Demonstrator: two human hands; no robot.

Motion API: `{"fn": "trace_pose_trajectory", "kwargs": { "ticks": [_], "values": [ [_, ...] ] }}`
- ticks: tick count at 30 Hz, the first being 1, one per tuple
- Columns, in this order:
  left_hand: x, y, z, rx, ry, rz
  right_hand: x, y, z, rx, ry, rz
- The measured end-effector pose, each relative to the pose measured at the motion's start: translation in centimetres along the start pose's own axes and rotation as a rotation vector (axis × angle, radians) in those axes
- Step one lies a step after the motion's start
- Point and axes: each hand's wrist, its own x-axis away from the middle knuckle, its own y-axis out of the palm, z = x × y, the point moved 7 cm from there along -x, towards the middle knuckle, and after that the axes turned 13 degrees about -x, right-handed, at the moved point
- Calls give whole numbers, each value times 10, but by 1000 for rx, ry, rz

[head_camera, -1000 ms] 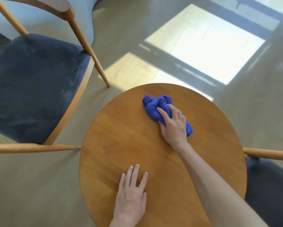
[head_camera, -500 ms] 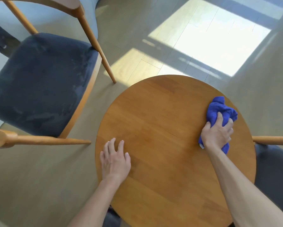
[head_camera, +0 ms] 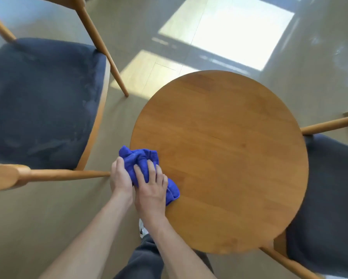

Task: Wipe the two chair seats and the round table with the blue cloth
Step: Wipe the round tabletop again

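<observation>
Legs: dark trousers at bottom edge, w/ part of a shoe just under the table rim.
Right hand: palm down on the blue cloth; grip = fingers spread and curled over the bunched fabric, pressing it to the table.
Left hand: at the table's near-left edge, touching the right hand; grip = thumb and fingers round the cloth's left side.
Blue cloth: crumpled, on the table's near-left rim, partly under both hands.
Table: round, wooden, top otherwise bare.
Right chair: dark seat partly tucked under the table, wooden arm at right.
Left chair: dark blue seat, wooden frame, beside the table, not touching.
Floor: sunlit patches beyond the table.
</observation>
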Motion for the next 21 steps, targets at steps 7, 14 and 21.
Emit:
{"fn": "trace_pose_trajectory", "kwargs": {
  "ticks": [7,14,21],
  "values": [
    [11,9,-4,8,50,-7,16,-13,21,61,-102,-4],
    [6,29,-11,-224,106,56,54,-106,123,120,30,233],
    [29,40,-8,-508,178,121,128,-209,245,212,419,421]
  ]
}}
